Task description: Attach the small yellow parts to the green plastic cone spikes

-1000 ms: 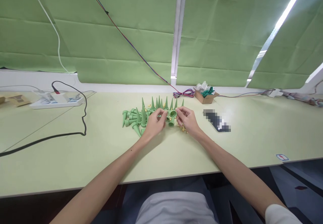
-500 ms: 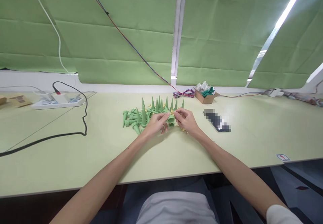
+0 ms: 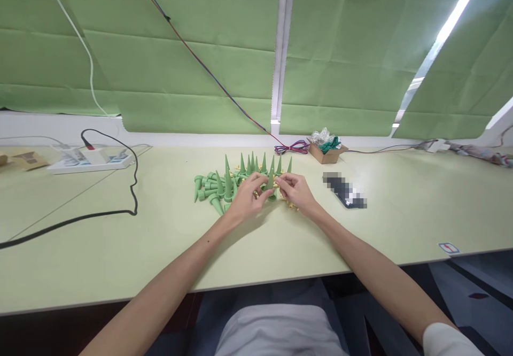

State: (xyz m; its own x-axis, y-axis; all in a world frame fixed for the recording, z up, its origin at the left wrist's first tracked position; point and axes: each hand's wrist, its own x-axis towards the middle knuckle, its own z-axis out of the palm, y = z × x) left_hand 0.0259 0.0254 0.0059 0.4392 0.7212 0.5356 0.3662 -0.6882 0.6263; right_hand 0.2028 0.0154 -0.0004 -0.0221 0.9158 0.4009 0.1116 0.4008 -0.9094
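Green cone-shaped pieces (image 3: 215, 203) lie in a pile on the pale table, and several more stand point up behind my hands. My left hand (image 3: 250, 195) has its thumb and fingers around one green cone (image 3: 271, 180), which is upright with its tip at the top. Just to the right, my right hand (image 3: 294, 189) is closed in a pinch beside that cone; what its fingertips hold is too small to make out. Small yellow pieces (image 3: 289, 204) lie beneath and around my right hand, partly hidden by it.
A small cardboard box (image 3: 330, 156) with clear plastic and green material stands at the back. A dark, partly pixelated object (image 3: 344, 191) lies to the right. A power strip (image 3: 91, 164) and black cable (image 3: 135, 185) occupy the left side.
The green cone in my left hand has turned from lying with its open end facing me to standing point up. My left fingers have shifted around it; my right hand has barely moved.
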